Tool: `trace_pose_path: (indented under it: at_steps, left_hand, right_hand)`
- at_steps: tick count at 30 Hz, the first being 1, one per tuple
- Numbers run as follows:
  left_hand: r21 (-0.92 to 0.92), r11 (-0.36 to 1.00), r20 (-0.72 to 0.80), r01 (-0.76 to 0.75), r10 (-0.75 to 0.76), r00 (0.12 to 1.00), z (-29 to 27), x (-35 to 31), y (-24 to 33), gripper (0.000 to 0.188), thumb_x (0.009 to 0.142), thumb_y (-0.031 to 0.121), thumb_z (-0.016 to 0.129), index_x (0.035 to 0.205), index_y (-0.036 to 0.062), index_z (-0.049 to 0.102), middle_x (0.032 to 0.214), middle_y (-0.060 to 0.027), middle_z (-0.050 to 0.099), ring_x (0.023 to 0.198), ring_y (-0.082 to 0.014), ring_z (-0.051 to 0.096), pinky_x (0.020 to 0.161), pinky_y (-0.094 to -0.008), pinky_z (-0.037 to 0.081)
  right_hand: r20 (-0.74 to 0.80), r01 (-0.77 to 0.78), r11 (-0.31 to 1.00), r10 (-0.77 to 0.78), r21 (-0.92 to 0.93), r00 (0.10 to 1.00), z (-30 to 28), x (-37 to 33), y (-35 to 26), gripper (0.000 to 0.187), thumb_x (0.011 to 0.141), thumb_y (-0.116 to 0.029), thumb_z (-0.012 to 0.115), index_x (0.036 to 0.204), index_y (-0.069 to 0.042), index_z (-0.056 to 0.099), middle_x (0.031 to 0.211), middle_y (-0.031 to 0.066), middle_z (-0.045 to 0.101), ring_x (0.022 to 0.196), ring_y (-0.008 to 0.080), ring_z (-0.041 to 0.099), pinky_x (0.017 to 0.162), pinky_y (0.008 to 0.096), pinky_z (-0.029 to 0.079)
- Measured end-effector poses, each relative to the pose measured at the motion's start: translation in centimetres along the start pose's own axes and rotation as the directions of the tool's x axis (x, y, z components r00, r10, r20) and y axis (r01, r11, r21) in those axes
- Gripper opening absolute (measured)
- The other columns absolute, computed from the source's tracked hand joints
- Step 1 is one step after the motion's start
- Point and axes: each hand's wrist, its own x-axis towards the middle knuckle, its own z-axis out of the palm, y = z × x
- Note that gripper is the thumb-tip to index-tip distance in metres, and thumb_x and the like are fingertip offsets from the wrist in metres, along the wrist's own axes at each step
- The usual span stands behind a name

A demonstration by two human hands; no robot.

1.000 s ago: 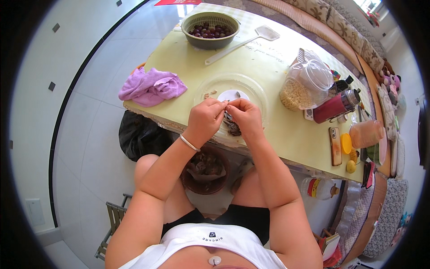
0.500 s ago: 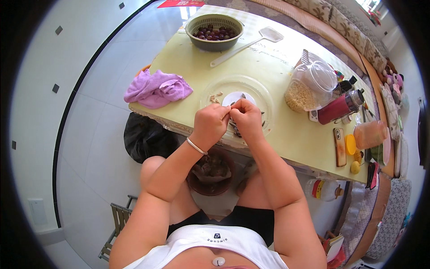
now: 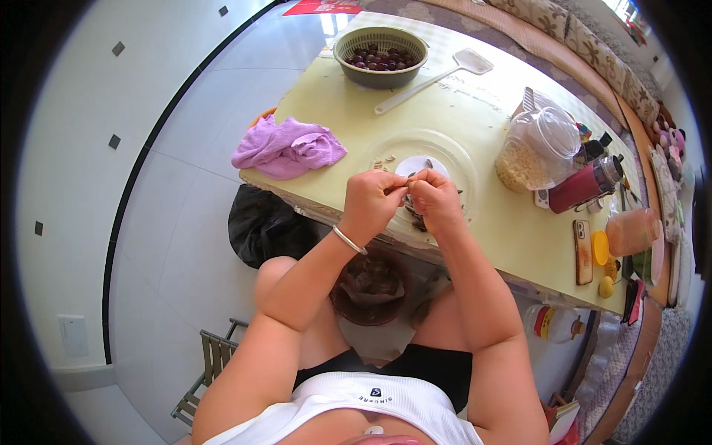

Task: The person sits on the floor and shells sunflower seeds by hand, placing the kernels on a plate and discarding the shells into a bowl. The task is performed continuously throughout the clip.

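My left hand (image 3: 373,196) and my right hand (image 3: 437,199) meet fingertip to fingertip over the near part of a clear round plate (image 3: 469,159). Both are closed in a pinch on a small dark seed (image 3: 408,183), mostly covered by the fingers. Beneath them, several dark seeds (image 3: 420,222) lie on the plate, partly hidden by my right hand. A small white round dish (image 3: 420,164) sits in the plate just beyond my fingers. Pale shelled kernels (image 3: 383,162) are scattered on the plate's left side, beside my left hand.
A purple cloth (image 3: 289,150) lies at the table's left corner. A green colander basin (image 3: 380,77) of grapes and a white spatula (image 3: 423,89) are farther back. At right stand a clear tub (image 3: 523,163), a red flask (image 3: 582,185) and a phone (image 3: 583,252). Below is a brown bin (image 3: 369,311).
The whole view has shifted, so everything appears farther right. My hands keep their pinch over the plate, with the fingers turned slightly.
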Motion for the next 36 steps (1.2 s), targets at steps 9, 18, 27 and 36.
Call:
trace_pose_path:
  at_steps: [9,18,27,36]
  left_hand:
    - [-0.604,0.689,0.248,0.401,-0.316,0.916,-0.4,0.5,-1.7,0.016,0.083,-0.004,0.071,0.098,0.0002,0.071,0.083,-0.01,0.072,0.067,-0.0139,0.069,0.061,-0.0233,0.058]
    - [-0.615,0.67,0.221,0.416,-0.36,0.906,-0.6,1.2,-1.0,0.011,0.088,0.0,0.066,0.099,-0.0004,0.061,0.078,-0.0095,0.069,0.064,-0.0154,0.069,0.058,-0.0254,0.057]
    - [-0.012,0.999,0.077,-0.042,0.042,0.996,-0.2,0.5,0.0,0.008,0.093,0.002,0.061,0.099,-0.0024,0.06,0.077,-0.0094,0.069,0.066,-0.0103,0.067,0.059,-0.0221,0.053]
    - [-0.338,0.91,0.107,0.241,-0.217,0.97,-1.7,1.5,0.0,0.006,0.093,0.004,0.063,0.098,0.0012,0.063,0.079,-0.0082,0.07,0.066,-0.0119,0.067,0.055,-0.0231,0.051]
  right_hand:
    - [0.003,-0.035,0.999,0.036,-0.023,0.999,0.2,-0.4,-1.1,0.005,0.083,-0.004,0.066,0.081,-0.003,0.061,0.064,-0.0012,0.054,0.05,0.0041,0.039,0.044,0.0212,0.026]
    - [0.012,0.009,0.996,-0.01,0.085,1.0,-0.8,-0.1,-0.6,0.003,0.086,-0.004,0.059,0.087,-0.002,0.061,0.074,0.0038,0.06,0.058,0.0087,0.051,0.05,0.0214,0.037]
    - [0.106,-0.169,0.976,0.155,0.139,0.982,-0.7,0.0,-0.6,0.023,0.09,-0.003,0.044,0.101,0.005,0.062,0.093,0.0133,0.066,0.079,0.0201,0.066,0.073,0.0305,0.058]
    - [0.127,-0.205,0.944,0.178,0.257,0.976,-1.2,0.4,-0.6,0.022,0.093,-0.011,0.048,0.099,0.004,0.063,0.091,0.0126,0.067,0.079,0.0187,0.065,0.072,0.0303,0.055]
